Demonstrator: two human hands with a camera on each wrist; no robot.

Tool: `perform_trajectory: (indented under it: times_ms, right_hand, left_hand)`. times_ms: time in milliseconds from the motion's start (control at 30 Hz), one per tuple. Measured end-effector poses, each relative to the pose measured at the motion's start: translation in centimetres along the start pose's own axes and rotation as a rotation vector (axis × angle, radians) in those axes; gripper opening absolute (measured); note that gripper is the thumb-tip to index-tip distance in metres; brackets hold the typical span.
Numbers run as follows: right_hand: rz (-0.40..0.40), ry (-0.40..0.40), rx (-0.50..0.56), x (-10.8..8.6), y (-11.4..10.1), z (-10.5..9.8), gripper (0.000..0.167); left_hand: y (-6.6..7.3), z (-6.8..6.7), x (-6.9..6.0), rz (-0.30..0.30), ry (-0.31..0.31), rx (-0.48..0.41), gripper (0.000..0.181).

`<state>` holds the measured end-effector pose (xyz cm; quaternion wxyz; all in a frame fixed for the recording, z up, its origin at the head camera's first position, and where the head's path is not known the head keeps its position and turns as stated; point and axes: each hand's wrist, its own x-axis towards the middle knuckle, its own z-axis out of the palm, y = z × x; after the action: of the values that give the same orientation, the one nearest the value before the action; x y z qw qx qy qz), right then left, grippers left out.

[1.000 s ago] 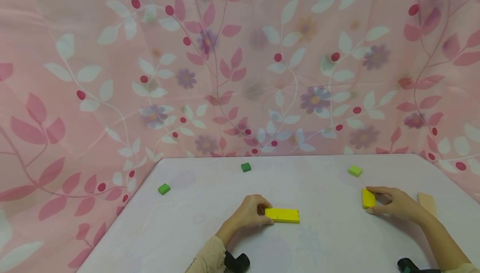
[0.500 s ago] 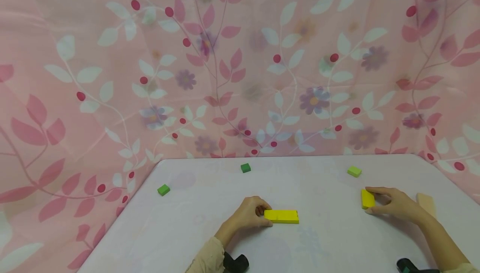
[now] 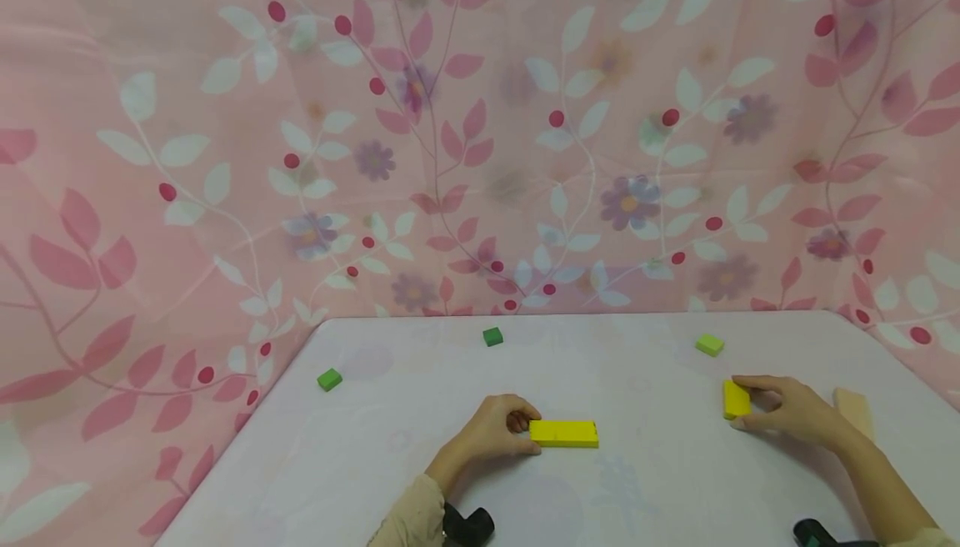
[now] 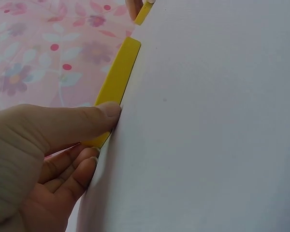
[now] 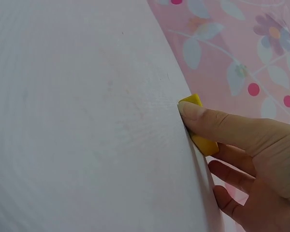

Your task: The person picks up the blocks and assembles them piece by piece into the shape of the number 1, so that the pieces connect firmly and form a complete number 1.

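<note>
From where I stand, a pink floral cloth (image 3: 517, 138) hangs behind a white table (image 3: 652, 489), where both of the person's hands are out: the left hand (image 3: 491, 430) at the left end of a long yellow block (image 3: 566, 434), the right hand (image 3: 798, 409) well to that block's right. The long block lies pinched, thumb on its near edge and a finger opposite, likely to steady it while leaving most of its length uncovered. Farthest right of it lies a beige block (image 3: 855, 411), part out of sight. Nearer to it, the right hand pinches a short yellow block (image 3: 736, 399) across its near and far ends, presumably so it can't swivel. Smallest, beyond the long block, a lime block (image 3: 709, 344) sits rightward, a mid-green block (image 3: 329, 379) and a dark green block (image 3: 492, 337) leftward, perhaps spaced to leave elbow room
</note>
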<state>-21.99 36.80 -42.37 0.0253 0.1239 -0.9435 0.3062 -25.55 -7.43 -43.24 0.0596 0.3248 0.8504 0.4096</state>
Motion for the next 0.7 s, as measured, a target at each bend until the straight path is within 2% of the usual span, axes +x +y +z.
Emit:
perform_trajectory:
  times_ms: [233,467,700]
  right_hand:
    - [-0.02,0.046,-0.025,0.1,-0.1,0.1,0.059]
    - [-0.029,0.085,-0.036,0.5,-1.2,0.4,0.058]
    - [-0.099,0.125,0.012,1.2,-2.8,0.6,0.056]
  left_hand:
    - [0.1,-0.1,0.0,-0.021,-0.011,-0.034,0.032]
    - [0.2,-0.2,-0.1,-0.021,-0.013,-0.046,0.031]
    - [0.1,-0.2,0.0,-0.023,-0.014,-0.039,0.032]
